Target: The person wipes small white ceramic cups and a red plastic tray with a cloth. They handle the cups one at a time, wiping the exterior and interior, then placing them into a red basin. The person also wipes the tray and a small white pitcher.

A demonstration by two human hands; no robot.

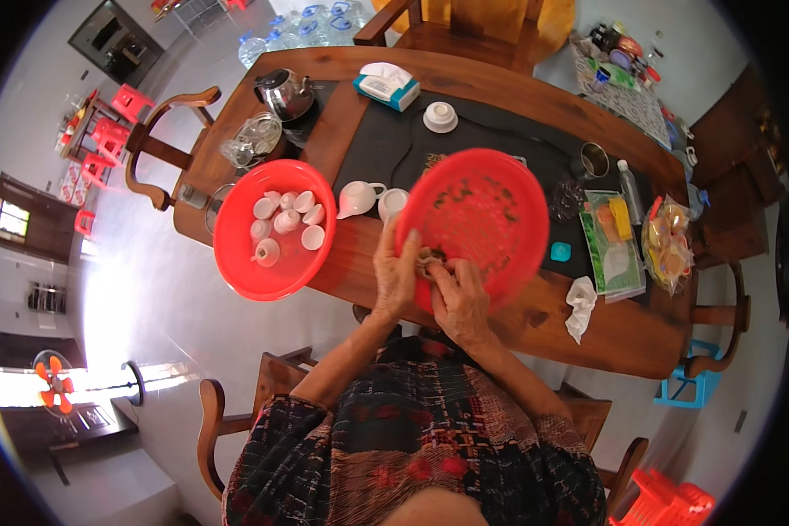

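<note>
My left hand and my right hand meet at the near rim of a red plastic basin that is tilted toward me, with dark tea leaves stuck to its inside. Between the fingers of both hands sits a small pale cup-like thing, mostly hidden. Left of it a second red basin holds several small white teacups. A white pitcher and a white cup stand between the basins on the wooden table.
A black tea tray carries a lidded white cup. A metal kettle, glassware, tissue box, metal mug, snack packets and crumpled tissue crowd the table. Wooden chairs surround it.
</note>
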